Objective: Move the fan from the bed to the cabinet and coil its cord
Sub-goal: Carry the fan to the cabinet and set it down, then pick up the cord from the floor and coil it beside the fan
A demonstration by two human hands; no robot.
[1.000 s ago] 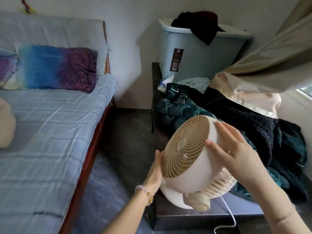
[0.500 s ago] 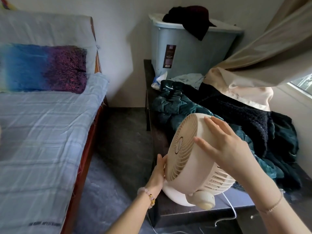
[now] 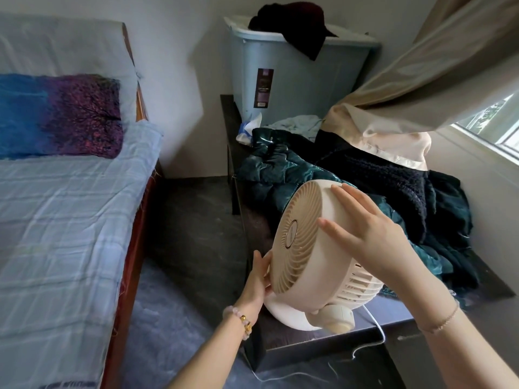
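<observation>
Dim daylight from the window [image 3: 494, 127] at right, soft shadows leftward, wide-angle bending at edges.

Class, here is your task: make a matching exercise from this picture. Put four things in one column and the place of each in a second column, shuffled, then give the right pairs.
Things
1. fan
2. cord
3. pillow
4. bin

Places
A. on the bed
B. far end of the cabinet
C. trailing off the cabinet edge to the floor
D. near end of the cabinet, between the left hand and right hand

Pairs: 1-D, 2-C, 3-A, 4-B
</observation>
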